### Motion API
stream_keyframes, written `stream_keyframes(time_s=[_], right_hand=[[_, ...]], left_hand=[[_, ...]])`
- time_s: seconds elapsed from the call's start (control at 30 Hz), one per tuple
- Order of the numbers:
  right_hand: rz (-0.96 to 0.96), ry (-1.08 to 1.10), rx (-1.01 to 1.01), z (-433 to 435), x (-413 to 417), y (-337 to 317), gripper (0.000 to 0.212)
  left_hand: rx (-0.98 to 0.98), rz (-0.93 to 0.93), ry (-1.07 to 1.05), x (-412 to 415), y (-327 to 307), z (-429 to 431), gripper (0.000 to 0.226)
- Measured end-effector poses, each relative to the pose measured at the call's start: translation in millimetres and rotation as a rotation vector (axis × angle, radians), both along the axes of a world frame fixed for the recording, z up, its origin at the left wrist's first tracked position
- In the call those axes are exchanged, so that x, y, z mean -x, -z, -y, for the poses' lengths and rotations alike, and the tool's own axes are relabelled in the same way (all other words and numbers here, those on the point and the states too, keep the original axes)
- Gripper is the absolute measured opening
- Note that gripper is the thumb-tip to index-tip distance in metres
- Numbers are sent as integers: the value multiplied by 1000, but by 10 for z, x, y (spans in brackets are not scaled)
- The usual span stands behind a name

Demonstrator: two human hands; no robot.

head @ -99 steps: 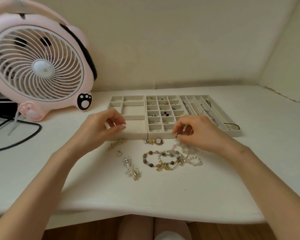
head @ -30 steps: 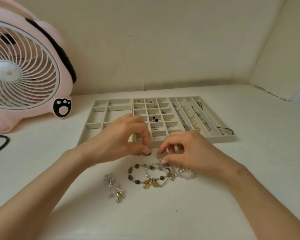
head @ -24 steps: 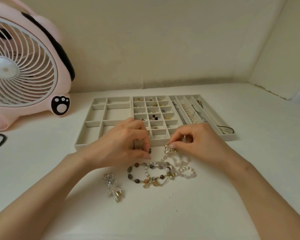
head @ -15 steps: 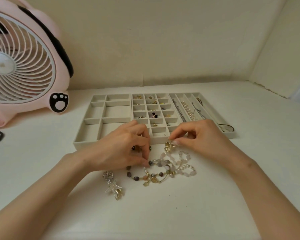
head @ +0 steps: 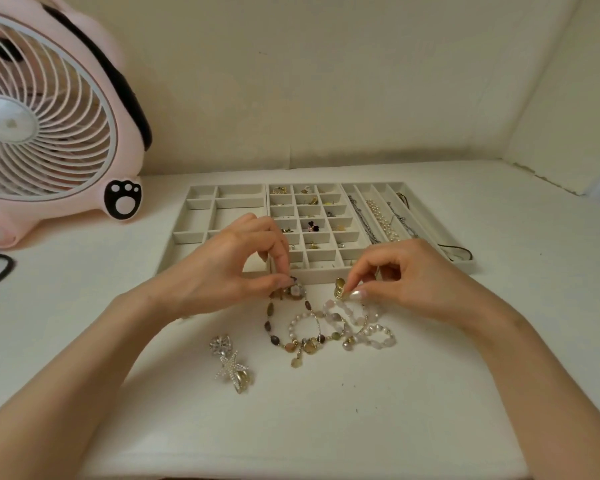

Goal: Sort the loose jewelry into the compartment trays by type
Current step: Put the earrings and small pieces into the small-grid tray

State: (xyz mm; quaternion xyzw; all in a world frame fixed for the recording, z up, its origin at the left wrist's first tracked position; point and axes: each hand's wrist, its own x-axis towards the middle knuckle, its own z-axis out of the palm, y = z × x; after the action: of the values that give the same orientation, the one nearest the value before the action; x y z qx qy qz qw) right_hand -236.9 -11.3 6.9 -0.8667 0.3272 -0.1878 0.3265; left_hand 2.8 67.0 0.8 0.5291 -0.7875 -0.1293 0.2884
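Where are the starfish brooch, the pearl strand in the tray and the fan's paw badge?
starfish brooch (head: 230, 365), head view, starfish centre.
pearl strand (head: 381, 220), head view, mid-strand.
paw badge (head: 122, 204), head view, white middle pad.

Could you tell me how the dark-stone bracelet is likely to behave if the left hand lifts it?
Probably floppy: the dark-stone bracelet lies in a loose, uneven loop, so it should sag below the left hand. Its gold charms would likely dangle and swing. It overlaps the pearl bracelet, so it may drag that along.
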Motion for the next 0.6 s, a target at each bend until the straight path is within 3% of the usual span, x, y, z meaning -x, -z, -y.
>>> stream_keyframes(time_s=[0.2, 0.4, 0.6], right_hand=[[-30, -23, -41, 48, 52, -20, 16], [-44, 96, 71, 113, 87, 21, 23], [-96, 40, -9, 99, 74, 34, 14]], left_hand=[[14, 86, -13, -41, 15, 0, 19], [34, 87, -47, -59, 21, 5, 25], [91, -41, -169, -113, -37, -14, 16]])
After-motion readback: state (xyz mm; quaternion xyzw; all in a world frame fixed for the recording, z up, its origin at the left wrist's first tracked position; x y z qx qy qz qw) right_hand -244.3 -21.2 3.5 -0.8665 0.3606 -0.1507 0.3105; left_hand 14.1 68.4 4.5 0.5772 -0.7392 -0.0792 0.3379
